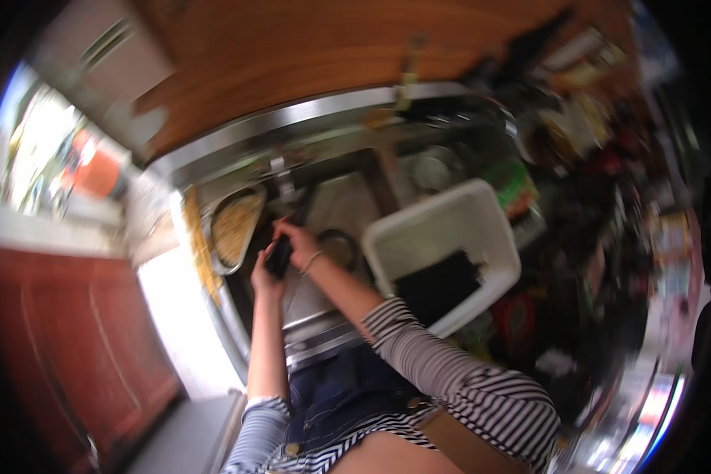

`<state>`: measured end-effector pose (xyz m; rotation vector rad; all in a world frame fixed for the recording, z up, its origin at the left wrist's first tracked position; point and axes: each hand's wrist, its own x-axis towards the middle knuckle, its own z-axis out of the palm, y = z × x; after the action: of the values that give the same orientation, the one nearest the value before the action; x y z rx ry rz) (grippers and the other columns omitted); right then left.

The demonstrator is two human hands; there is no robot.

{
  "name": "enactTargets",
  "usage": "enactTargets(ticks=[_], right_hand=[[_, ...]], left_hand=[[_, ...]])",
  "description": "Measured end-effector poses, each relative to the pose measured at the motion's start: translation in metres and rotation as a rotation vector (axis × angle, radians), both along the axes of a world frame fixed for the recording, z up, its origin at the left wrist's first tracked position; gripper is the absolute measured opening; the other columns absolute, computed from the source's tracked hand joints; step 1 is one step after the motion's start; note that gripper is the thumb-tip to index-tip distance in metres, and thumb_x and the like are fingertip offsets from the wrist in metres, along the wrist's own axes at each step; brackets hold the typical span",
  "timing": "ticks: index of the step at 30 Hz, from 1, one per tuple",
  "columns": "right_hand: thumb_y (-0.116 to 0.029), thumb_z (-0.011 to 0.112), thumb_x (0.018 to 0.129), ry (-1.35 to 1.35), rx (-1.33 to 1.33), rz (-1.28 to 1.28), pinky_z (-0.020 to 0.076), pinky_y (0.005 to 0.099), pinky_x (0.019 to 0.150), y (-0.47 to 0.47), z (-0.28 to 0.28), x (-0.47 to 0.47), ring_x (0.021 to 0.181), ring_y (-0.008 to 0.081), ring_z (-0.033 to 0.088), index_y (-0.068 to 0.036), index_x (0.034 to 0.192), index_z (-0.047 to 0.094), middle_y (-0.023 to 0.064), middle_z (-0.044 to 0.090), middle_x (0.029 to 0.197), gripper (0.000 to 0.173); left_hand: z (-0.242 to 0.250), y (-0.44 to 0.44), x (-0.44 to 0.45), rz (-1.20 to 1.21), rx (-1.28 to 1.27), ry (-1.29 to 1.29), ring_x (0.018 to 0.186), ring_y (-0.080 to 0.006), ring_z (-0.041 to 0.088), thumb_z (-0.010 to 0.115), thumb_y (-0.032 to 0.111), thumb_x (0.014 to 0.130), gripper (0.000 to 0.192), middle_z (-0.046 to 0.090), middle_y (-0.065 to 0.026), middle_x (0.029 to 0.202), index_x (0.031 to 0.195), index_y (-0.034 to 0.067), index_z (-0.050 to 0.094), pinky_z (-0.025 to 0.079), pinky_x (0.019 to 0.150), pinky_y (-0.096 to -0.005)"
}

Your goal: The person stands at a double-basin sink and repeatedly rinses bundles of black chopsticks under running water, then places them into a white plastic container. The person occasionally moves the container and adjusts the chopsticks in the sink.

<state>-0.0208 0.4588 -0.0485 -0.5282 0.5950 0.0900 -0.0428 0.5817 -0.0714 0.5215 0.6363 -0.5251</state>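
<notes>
A small black object (pixel 279 256), too blurred to name, is between my two hands above a metal worktop (pixel 308 299). My left hand (pixel 265 274) grips it from the left, palm turned inward. Against its upper right side is my right hand (pixel 301 244), fingers bent around the edge and a bracelet on the wrist. Just beyond the hands, a metal tray (pixel 263 195) holds a pale yellowish food (pixel 234 228). To the right stands a white plastic bin (pixel 372 237) with a stack of black, flat-looking things (pixel 441 284) inside.
A faucet-like metal fitting (pixel 282 178) rises behind the hands. A round dark-rimmed vessel (pixel 338 249) lies near my right wrist. Behind the bin are a pale bowl (pixel 431 169) and a green bag (pixel 506 183). A wooden panel (pixel 308 47) borders the far side; blurred clutter fills the right.
</notes>
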Motion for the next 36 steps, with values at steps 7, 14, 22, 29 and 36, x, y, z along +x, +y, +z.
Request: enactTargets(ticks=[7, 14, 22, 29, 36], right_hand=[[-0.028, 0.063, 0.079, -0.151, 0.091, 0.098, 0.0384, 0.0239, 0.043, -0.029, -0.017, 0.006, 0.048, 0.0113, 0.049, -0.010, 0.063, 0.053, 0.0023, 0.054, 0.057, 0.026], [-0.026, 0.068, 0.074, 0.096, -0.204, -0.009, 0.0424, 0.0287, 0.047, -0.024, -0.029, 0.033, 0.050, 0.0155, 0.055, -0.005, 0.066, 0.059, 0.0054, 0.058, 0.059, 0.024], [-0.020, 0.060, 0.080, -0.194, 0.532, 0.198, 0.0478, 0.0294, 0.067, -0.016, -0.023, 0.023, 0.069, 0.0157, 0.060, -0.008, 0.085, 0.066, 0.0047, 0.065, 0.076, 0.014], [-0.058, 0.049, 0.083, -0.039, 0.449, 0.136, 0.0441, 0.0382, 0.084, -0.016, 0.020, -0.016, 0.096, 0.0213, 0.055, -0.013, 0.108, 0.056, 0.0057, 0.059, 0.106, 0.052], [-0.066, 0.034, 0.084, -0.081, 0.259, 0.121, 0.0349, 0.0355, 0.098, -0.029, 0.016, -0.038, 0.111, 0.0215, 0.049, -0.006, 0.120, 0.051, 0.0062, 0.054, 0.122, 0.072]], left_hand=[[0.018, 0.000, 0.025, -1.033, 0.155, -0.452, 0.089, -0.0200, 0.057, 0.059, 0.019, 0.085, 0.033, 0.056, -0.0075, 0.093, 0.111, 0.001, 0.049, 0.050, 0.075, -0.0369], [0.038, -0.027, 0.019, -1.125, 0.824, -0.600, 0.062, -0.0197, 0.059, 0.066, 0.013, 0.075, 0.030, 0.058, -0.0079, 0.073, 0.098, 0.000, 0.052, 0.049, 0.058, -0.0332], [0.006, -0.020, 0.043, -0.582, 1.043, -0.944, 0.102, -0.0306, 0.053, 0.042, 0.026, 0.093, 0.041, 0.054, -0.0209, 0.113, 0.123, -0.002, 0.045, 0.043, 0.086, -0.0382], [-0.011, -0.067, 0.050, -0.787, 1.383, -0.659, 0.106, -0.0398, 0.049, 0.033, 0.031, 0.094, 0.041, 0.050, -0.0269, 0.115, 0.121, 0.003, 0.044, 0.040, 0.088, -0.0489], [-0.002, -0.090, 0.011, -0.616, 1.506, -0.486, 0.127, -0.0411, 0.028, 0.034, 0.034, 0.093, 0.049, 0.029, -0.0281, 0.136, 0.126, -0.002, 0.036, 0.033, 0.097, -0.0475]])
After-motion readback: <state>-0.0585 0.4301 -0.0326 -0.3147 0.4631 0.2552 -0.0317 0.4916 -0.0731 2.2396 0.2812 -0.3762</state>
